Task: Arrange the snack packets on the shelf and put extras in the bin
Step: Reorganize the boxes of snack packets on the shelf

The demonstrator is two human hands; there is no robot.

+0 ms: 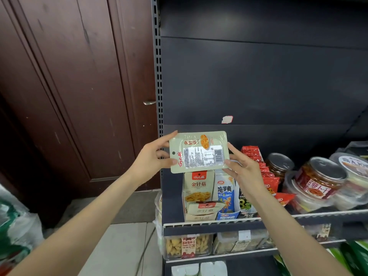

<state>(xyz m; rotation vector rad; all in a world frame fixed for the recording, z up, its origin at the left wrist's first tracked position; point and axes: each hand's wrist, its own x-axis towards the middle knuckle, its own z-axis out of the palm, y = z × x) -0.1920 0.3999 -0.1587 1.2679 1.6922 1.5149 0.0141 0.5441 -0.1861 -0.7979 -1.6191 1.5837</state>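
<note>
Between the left hand (151, 156) and right hand (242, 166) a packet (199, 152) lies lengthwise, label side facing up. Each hand pinches one short end above the shelf (219, 223).

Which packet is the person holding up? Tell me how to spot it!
Find the dark metal shelf beside the brown wooden door. Above its beige snack box, the left hand and right hand pinch a flat pale-green packet, the only one showing a white barcode label.

- Single head-worn wide-angle view, facing forward and slightly downward.
- Set close before the dark shelf unit (258, 80); wooden door (69, 86) at left.
- Both forearms entering from the bottom edge.
</note>
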